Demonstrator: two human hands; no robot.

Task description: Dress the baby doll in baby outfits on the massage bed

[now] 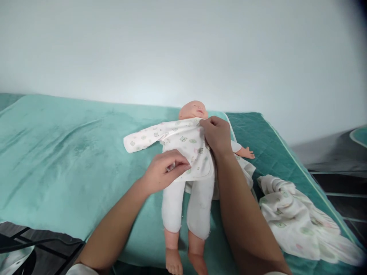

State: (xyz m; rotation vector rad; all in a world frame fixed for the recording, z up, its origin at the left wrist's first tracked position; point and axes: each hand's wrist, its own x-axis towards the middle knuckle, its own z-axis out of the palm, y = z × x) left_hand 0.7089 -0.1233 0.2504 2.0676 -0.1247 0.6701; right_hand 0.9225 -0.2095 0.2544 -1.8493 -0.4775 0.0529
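A baby doll [200, 208] lies on its back on the bed, its head against the wall side and its feet toward me. Over its torso is a white printed baby shirt [183, 139], with one sleeve stretched out flat to the left. My right hand [216, 133] pinches the shirt's edge just below the doll's chin. Low on the shirt front, my left hand [166, 170] has thumb and forefinger together; whether cloth is between them is hidden. The doll's arm [246, 152] on the right shows a white upper part and a bare hand.
A crumpled printed cloth [298, 221] lies to the right on the dark green quilted cover [249, 128]. The light green sheet [71, 160] spreads to the left. Behind stands a pale wall [172, 49]. A dark cable [43, 241] runs at the lower left.
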